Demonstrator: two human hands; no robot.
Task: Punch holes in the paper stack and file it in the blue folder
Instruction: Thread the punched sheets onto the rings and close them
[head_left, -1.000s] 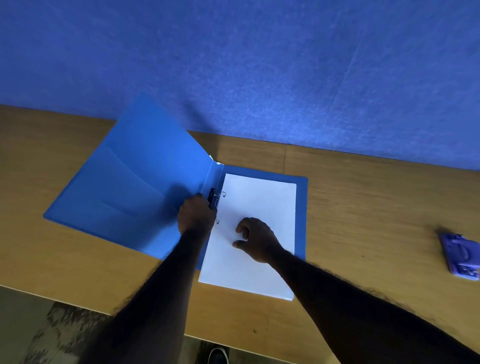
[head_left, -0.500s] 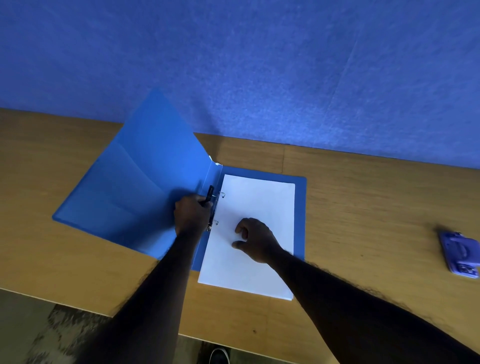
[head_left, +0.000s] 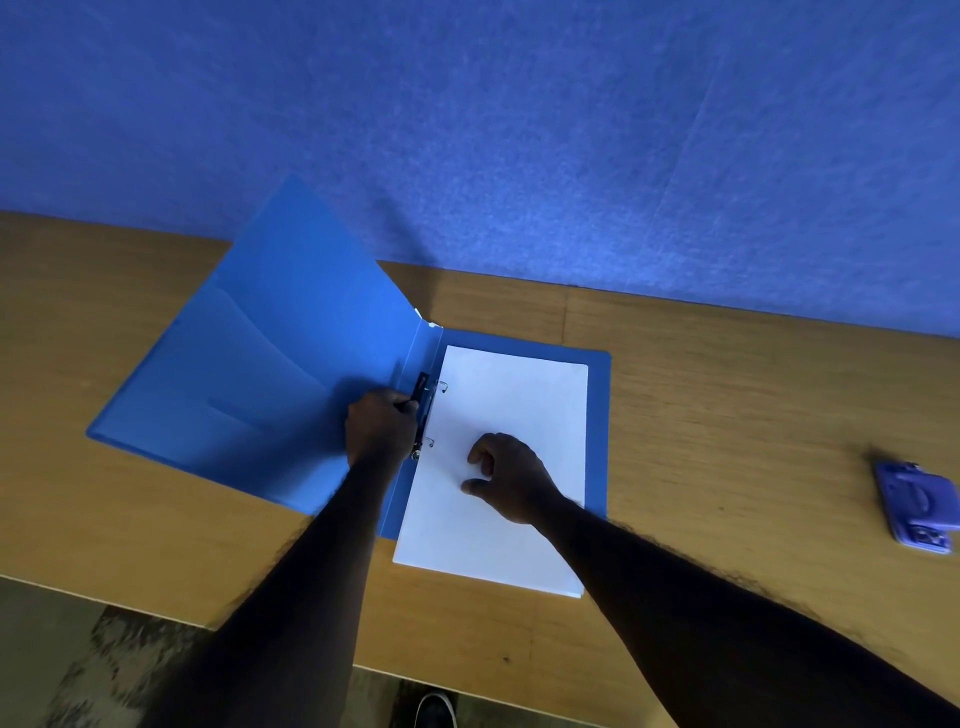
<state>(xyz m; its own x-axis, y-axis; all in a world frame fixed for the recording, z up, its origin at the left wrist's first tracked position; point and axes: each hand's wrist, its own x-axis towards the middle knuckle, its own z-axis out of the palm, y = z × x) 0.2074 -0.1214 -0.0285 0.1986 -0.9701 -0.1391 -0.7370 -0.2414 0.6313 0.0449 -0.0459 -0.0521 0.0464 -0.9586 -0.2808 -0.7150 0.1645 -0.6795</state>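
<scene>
Paper stack (head_left: 514, 415) is threaded on rings (head_left: 443, 385) and steadied under loosely curled right hand (head_left: 511, 478), nothing gripped. Binder lever (head_left: 422, 391) is pinched by left hand (head_left: 382, 426), likely for clamping into blue folder (head_left: 249, 374).

Blue folder (head_left: 249, 374) open on table (head_left: 727, 415), paper stack (head_left: 519, 395) on its right half. Left hand (head_left: 382, 428) grips black clip (head_left: 422, 389) at spine; right hand (head_left: 511, 480) rests on paper stack. Hole punch (head_left: 917, 506) far right

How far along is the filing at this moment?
Done: paper stack lies in the open blue folder, both rings through its edge; hole punch set aside. In hand: left hand grips the black ring mechanism, right hand presses the paper. Left: probably latching, closing the folder.
</scene>
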